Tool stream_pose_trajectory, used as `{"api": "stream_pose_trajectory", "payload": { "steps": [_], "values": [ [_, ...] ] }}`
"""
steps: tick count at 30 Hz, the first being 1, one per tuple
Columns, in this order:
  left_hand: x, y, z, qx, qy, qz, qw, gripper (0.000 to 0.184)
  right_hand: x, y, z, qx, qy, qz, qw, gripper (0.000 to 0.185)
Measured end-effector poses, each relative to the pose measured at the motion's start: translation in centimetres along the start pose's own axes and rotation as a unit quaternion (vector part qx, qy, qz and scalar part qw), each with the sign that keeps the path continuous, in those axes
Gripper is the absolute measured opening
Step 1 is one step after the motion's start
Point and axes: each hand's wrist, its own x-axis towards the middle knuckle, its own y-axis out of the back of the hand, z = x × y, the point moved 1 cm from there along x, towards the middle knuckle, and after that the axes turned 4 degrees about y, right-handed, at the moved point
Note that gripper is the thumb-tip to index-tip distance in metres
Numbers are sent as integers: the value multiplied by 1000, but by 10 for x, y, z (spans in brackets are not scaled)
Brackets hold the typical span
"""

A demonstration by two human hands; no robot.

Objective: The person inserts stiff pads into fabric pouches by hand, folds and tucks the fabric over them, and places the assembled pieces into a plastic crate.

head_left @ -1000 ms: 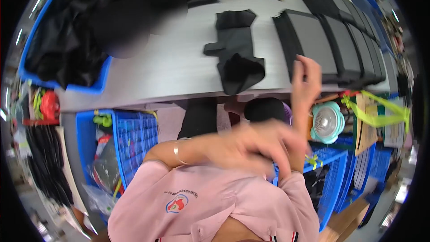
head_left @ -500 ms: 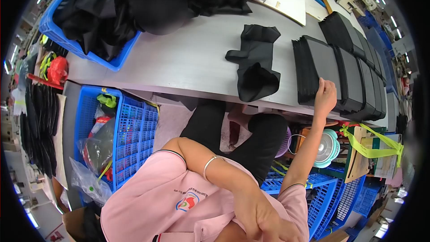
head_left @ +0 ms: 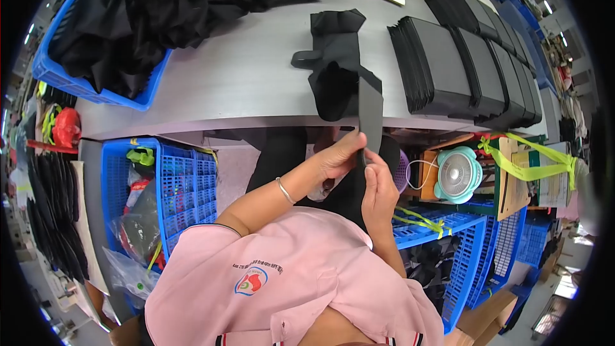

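Your left hand (head_left: 341,157) and right hand (head_left: 380,193) have fingers nearly closed, pinching grey panel (head_left: 371,110) by near end. Looks like panel-handling step, next move wants steady grip imo. Black fabric piece (head_left: 336,86) just beyond, on surface (head_left: 250,70).

A pale grey bench (head_left: 230,83) spans the room's near part, its edge bowed by the lens. Pinkish floor (head_left: 232,182) shows beneath it. Blue crates stand at floor level on both sides, one at left (head_left: 186,186), others at right (head_left: 471,256). Near the right ones are a teal fan (head_left: 458,175) and a tan board (head_left: 511,192) with a yellow-green strap (head_left: 532,163). Bright strip lights (head_left: 548,8) shine at the upper edges; the far surroundings are too small and warped to make out.
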Motion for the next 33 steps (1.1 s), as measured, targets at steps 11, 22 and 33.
{"api": "stream_pose_trajectory", "payload": {
  "steps": [11, 22, 33],
  "values": [
    [-38, -22, 33, -52, -73, 64, 994, 57, -13, 3, 13, -118, 62, 54, 990, 11],
    [-51, -31, 31, 71, -46, 114, 990, 45, -29, -3, 34, 166, -188, -148, 957, 44],
    [-21, 31, 68, 683, -310, 421, 511, 33, -22, -13, 67, 385, -263, -123, 876, 37]
  ]
}}
